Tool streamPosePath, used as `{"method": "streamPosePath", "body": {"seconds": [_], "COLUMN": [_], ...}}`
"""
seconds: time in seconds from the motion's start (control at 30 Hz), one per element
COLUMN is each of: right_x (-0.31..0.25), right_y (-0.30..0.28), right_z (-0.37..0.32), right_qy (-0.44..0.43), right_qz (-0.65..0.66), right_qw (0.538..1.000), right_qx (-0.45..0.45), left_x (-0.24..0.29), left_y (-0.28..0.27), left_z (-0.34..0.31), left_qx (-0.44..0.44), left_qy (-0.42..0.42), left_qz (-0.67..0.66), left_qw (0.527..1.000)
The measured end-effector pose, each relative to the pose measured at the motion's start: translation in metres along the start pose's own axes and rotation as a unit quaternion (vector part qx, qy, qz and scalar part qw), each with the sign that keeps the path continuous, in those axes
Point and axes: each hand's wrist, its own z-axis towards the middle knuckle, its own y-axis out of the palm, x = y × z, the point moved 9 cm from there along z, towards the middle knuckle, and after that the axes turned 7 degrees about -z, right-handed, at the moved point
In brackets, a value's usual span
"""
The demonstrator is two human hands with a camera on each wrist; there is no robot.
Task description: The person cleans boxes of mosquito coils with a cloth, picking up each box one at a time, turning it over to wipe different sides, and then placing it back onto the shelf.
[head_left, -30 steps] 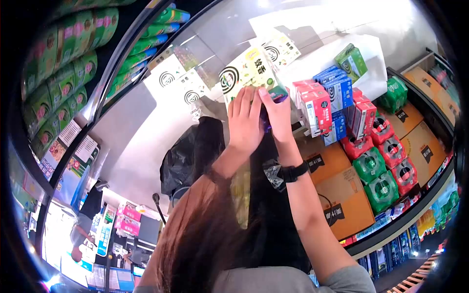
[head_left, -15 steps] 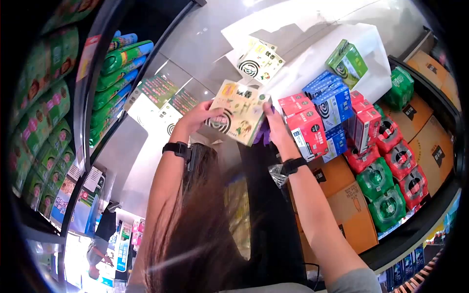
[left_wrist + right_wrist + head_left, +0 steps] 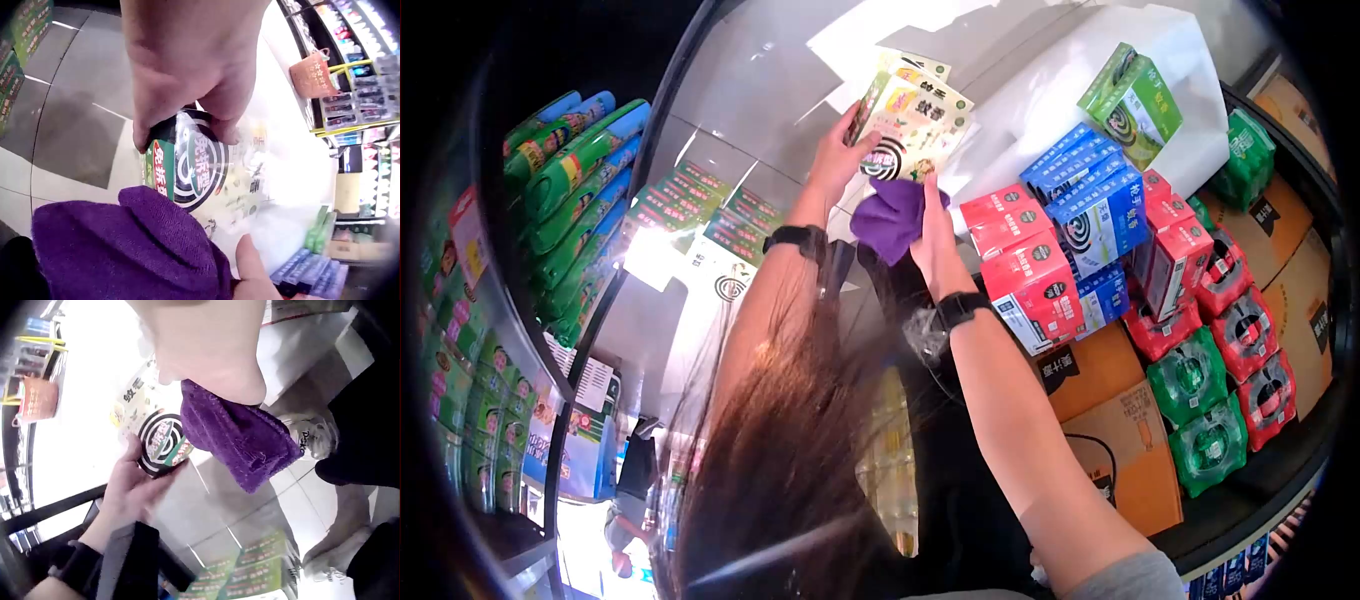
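In the head view, my left hand (image 3: pixel 838 165) grips a cream box (image 3: pixel 920 125) with a black spiral print by its left side. The left wrist view shows thumb and fingers pinching across the end of this box (image 3: pixel 234 184). My right hand (image 3: pixel 934 235) holds a bunched purple cloth (image 3: pixel 885 218) at the box's lower edge, thumb pointing up against the box. In the right wrist view the cloth (image 3: pixel 240 444) hangs from the right hand (image 3: pixel 209 353), beside the box (image 3: pixel 139 403), and the left hand (image 3: pixel 134 490) cups the box's spiral end.
Red boxes (image 3: pixel 1030 290) and blue boxes (image 3: pixel 1100 220) are stacked on the right, beside wrapped green packs (image 3: pixel 1190 370) and cartons (image 3: pixel 1125 440). A green box (image 3: pixel 1135 105) lies on a white surface. More boxes (image 3: pixel 720 265) stand on the floor, left. Shelved green packs (image 3: pixel 585 200) line the far left.
The hands, together over a box a second ago, have spread apart. The box has moved up and away from the body, and the purple cloth, mostly hidden before, shows below it.
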Motion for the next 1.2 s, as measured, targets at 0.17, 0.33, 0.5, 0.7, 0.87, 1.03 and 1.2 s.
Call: {"method": "streamPosePath", "body": {"seconds": [0.17, 0.33, 0.5, 0.7, 0.87, 1.03, 1.2], "right_x": [-0.014, -0.016, -0.017, 0.016, 0.06, 0.125, 0.159], "right_y": [-0.003, 0.005, -0.023, 0.044, 0.061, 0.072, 0.093], "right_z": [0.024, 0.026, -0.001, -0.088, -0.133, -0.131, -0.073], "right_qy": [-0.057, -0.127, -0.084, 0.062, 0.146, 0.16, -0.064], "right_qz": [0.001, 0.017, -0.089, -0.192, -0.329, -0.452, -0.546], "right_qw": [0.997, 0.991, 0.988, 0.96, 0.906, 0.848, 0.809], "right_qx": [0.049, -0.034, 0.099, -0.194, -0.221, -0.225, -0.207], "left_x": [-0.005, -0.005, 0.018, -0.01, -0.016, -0.027, -0.041], "left_y": [0.0, 0.01, 0.013, -0.044, -0.098, -0.184, -0.299], "left_z": [0.024, 0.016, -0.03, -0.104, -0.179, -0.219, -0.264], "left_qx": [0.077, 0.106, 0.082, 0.029, 0.046, 0.215, 0.437], "left_qy": [0.037, 0.044, 0.133, 0.034, -0.112, -0.005, 0.046], "left_qz": [0.272, 0.33, 0.396, 0.274, -0.038, 0.104, 0.195], "left_qw": [0.959, 0.937, 0.905, 0.961, 0.992, 0.971, 0.877]}}
